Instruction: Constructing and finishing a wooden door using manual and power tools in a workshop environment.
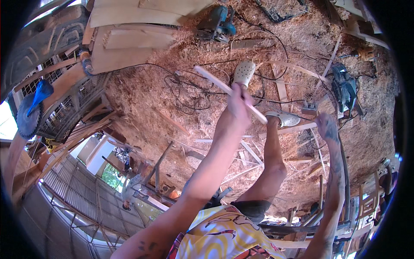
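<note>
My left hand point(238, 105), slightly blurred, is closed around a narrow pale wooden strip point(211, 78). The strip slants across the view above the shavings, one end up and left, the other down and right near my shoe. My right hand point(327, 126) is off to the right with its fingers curled. It meets the end of a pale board point(300, 127); whether it grips the board I cannot tell. Both my feet are in cream clogs, one clog point(244, 72) ahead and the other clog point(283, 118) beside the board.
Wood shavings and offcuts cover the ground point(142, 101). A teal circular saw point(221, 25) lies at the far side, a dark power tool point(343, 88) at the right. Black cords point(189, 97) loop near my feet. A toothed saw blade point(29, 115) stands at the left, below plywood sheets point(129, 47).
</note>
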Available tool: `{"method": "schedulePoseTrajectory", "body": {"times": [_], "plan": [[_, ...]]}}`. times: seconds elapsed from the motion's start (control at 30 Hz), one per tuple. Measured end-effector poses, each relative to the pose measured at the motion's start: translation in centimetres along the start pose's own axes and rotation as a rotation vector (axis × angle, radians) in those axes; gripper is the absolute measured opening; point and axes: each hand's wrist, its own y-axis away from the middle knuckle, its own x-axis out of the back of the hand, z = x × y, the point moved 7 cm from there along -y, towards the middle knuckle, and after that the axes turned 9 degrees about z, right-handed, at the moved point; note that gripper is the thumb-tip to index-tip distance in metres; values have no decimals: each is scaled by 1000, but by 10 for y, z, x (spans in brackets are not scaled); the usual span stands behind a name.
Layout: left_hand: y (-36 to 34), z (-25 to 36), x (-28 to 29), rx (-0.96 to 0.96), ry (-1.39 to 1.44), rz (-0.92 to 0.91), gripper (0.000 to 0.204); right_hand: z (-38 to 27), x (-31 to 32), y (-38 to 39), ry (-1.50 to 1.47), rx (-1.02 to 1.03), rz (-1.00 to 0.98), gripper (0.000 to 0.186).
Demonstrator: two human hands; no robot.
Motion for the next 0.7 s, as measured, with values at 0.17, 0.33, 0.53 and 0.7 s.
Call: {"method": "schedulePoseTrajectory", "body": {"times": [0.17, 0.33, 0.53, 0.7], "plan": [[170, -95, 6, -9, -808, -527, 33, -168, 0, -80, -1249, -468, -547, 70], [258, -142, 14, 374, -1058, -925, 40, -234, 92, -44, -1670, -539, -852, 63], [138, -84, 80, 390, -244, -160, 48, -154, 109, -20, -1429, -363, -507, 37], [47, -34, -19, 417, 6, -143, 55, -215, 94, 123, -858, 45, -1476, 48]]}}
